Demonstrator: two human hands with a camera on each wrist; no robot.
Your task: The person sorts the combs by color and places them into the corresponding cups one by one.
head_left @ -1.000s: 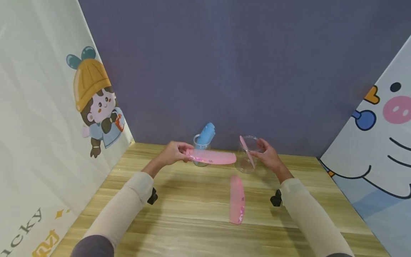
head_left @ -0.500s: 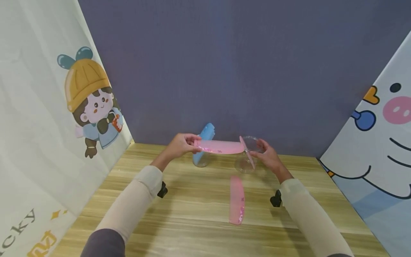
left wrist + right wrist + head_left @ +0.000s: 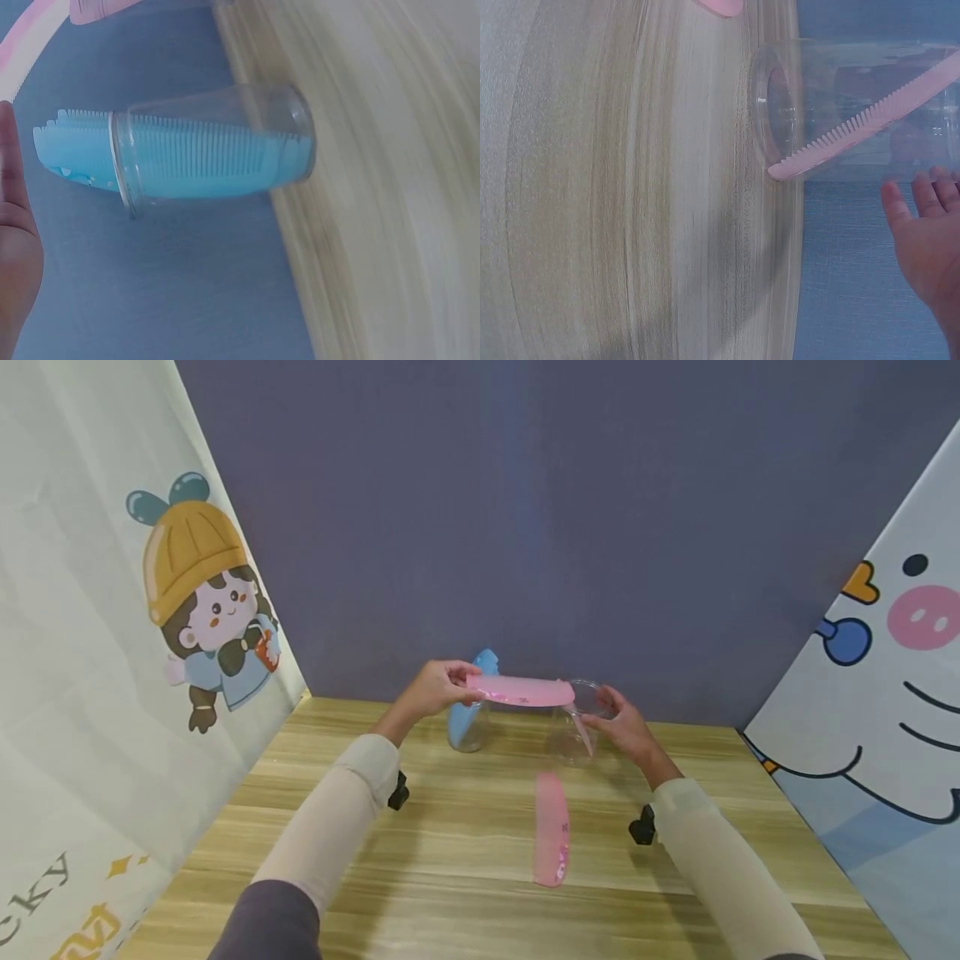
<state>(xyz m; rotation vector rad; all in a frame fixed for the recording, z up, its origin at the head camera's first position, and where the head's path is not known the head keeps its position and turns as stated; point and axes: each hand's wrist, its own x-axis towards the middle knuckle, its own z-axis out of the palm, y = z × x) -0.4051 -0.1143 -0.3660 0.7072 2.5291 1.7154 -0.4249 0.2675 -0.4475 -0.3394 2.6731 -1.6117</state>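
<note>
My left hand (image 3: 438, 687) pinches one end of a pink comb (image 3: 528, 692), held level in the air. Its far end is at the rim of the right clear plastic cup (image 3: 567, 750). Inside that cup another pink comb (image 3: 862, 126) leans at a slant. My right hand (image 3: 628, 727) grips the side of the cup near its rim, fingers behind and thumb in front. Behind the left hand stands a second clear cup (image 3: 289, 112) with blue combs (image 3: 75, 154) sticking out of its top. The held comb partly hides them in the head view.
One more pink comb (image 3: 552, 831) lies flat on the wooden table (image 3: 450, 877), in front of the right cup. A dark panel (image 3: 525, 527) rises right behind the cups. Printed white sheets (image 3: 75, 635) stand at both sides.
My left hand has moved right, up and away from me, bringing the pink comb from in front of the left cup to the right cup's rim. The right hand holds its place.
</note>
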